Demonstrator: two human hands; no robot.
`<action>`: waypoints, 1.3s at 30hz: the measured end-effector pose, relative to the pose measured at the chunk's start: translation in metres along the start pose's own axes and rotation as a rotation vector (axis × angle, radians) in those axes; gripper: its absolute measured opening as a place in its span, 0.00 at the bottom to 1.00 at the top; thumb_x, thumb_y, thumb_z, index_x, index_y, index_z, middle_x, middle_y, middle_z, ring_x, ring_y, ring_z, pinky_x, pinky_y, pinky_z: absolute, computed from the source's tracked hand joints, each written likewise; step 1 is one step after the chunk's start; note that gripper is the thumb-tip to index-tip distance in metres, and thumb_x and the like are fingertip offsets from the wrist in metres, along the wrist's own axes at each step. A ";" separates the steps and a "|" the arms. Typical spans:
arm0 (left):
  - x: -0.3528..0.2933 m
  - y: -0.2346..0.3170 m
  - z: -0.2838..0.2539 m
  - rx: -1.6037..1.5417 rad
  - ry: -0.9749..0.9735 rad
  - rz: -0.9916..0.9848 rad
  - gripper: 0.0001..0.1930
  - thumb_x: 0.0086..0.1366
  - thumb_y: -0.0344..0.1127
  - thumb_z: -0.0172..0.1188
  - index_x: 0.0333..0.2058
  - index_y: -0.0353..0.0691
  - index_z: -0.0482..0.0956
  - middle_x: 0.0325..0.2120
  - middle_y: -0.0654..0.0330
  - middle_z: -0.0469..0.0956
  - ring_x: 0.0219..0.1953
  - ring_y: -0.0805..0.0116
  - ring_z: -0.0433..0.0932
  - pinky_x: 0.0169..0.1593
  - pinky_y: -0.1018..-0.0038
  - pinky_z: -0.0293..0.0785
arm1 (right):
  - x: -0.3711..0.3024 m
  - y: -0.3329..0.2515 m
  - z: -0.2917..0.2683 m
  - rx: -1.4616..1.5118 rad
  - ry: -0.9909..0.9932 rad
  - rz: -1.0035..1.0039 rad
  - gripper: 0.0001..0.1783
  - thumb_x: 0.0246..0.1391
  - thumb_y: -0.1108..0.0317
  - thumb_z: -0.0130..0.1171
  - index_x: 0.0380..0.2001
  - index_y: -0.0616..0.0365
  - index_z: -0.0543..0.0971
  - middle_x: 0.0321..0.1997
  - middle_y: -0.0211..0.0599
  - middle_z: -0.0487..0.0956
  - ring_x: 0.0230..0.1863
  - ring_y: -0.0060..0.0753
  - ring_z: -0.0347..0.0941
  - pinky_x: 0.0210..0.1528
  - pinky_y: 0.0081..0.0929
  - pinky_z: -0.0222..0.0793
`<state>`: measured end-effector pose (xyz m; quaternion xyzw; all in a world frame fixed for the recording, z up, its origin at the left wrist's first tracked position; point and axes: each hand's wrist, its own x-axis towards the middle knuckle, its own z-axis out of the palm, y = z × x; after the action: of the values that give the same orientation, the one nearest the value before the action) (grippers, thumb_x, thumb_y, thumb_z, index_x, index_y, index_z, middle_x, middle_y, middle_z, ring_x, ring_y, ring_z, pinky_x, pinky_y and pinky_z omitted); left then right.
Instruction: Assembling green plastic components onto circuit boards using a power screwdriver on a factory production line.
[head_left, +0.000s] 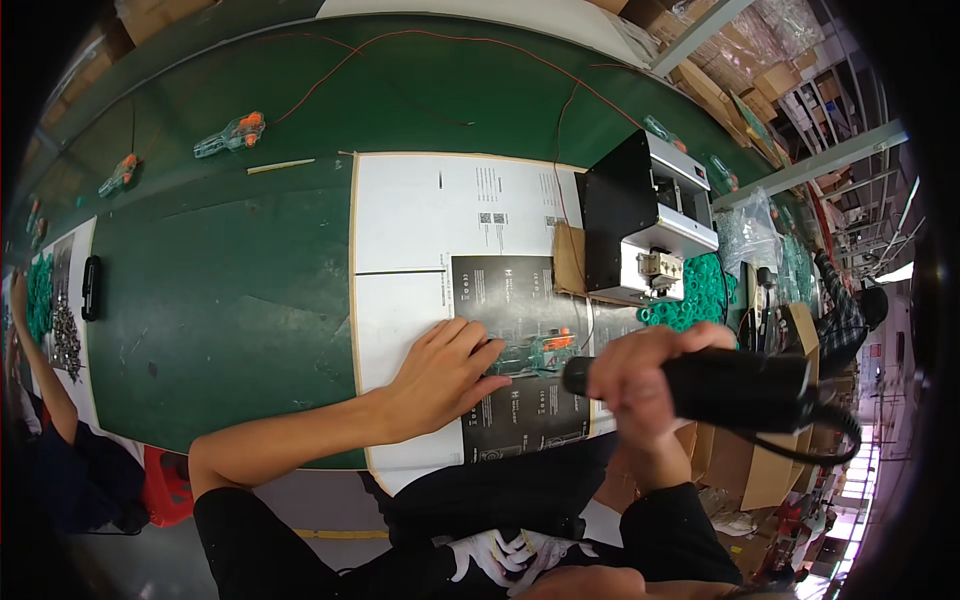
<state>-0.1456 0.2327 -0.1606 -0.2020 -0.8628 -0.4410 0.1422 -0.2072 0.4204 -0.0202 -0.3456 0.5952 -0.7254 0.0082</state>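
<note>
My left hand [440, 375] lies at the near middle of the bench, its curled fingers and thumb at the left end of a clear teal plastic toy [545, 352] with orange parts. The toy rests on a dark printed sheet [500, 285]. My right hand [645, 372] is wrapped round a black electric screwdriver [745, 385], held roughly level with its nose pointing left. That nose is close to the toy's right end; whether they touch, I cannot tell. A cord loops from the screwdriver's back end.
A black and silver machine [650, 215] stands right of the sheet, beside a pile of green rings [700, 295]. Similar toys [232, 135] lie along the far side. A black pen-like object [92, 288] is at left, near another person's arm [50, 375]. Open cardboard boxes [775, 450] stand at right.
</note>
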 end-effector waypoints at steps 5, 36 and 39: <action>0.001 0.002 -0.001 -0.018 0.007 0.011 0.21 0.60 0.42 0.70 0.47 0.36 0.79 0.36 0.56 0.71 0.39 0.56 0.72 0.43 0.63 0.71 | 0.002 0.009 0.015 -0.059 -0.161 0.092 0.27 0.55 0.84 0.62 0.51 0.53 0.60 0.25 0.37 0.77 0.25 0.30 0.77 0.33 0.30 0.75; -0.006 0.003 -0.001 0.071 0.015 0.005 0.17 0.59 0.39 0.70 0.43 0.35 0.79 0.36 0.56 0.71 0.37 0.56 0.72 0.41 0.63 0.71 | 0.033 0.001 -0.005 -0.042 0.258 -0.116 0.16 0.58 0.83 0.62 0.47 0.61 0.72 0.23 0.29 0.75 0.18 0.21 0.69 0.22 0.26 0.70; 0.001 0.007 0.000 0.091 0.036 0.038 0.20 0.61 0.42 0.71 0.43 0.32 0.80 0.36 0.55 0.72 0.36 0.55 0.72 0.40 0.63 0.72 | 0.067 -0.031 -0.052 -0.271 0.399 -0.193 0.14 0.61 0.82 0.58 0.49 0.64 0.72 0.22 0.29 0.72 0.17 0.21 0.67 0.21 0.27 0.69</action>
<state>-0.1431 0.2367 -0.1550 -0.2036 -0.8754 -0.4020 0.1748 -0.2723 0.4461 0.0367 -0.2489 0.6409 -0.6904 -0.2252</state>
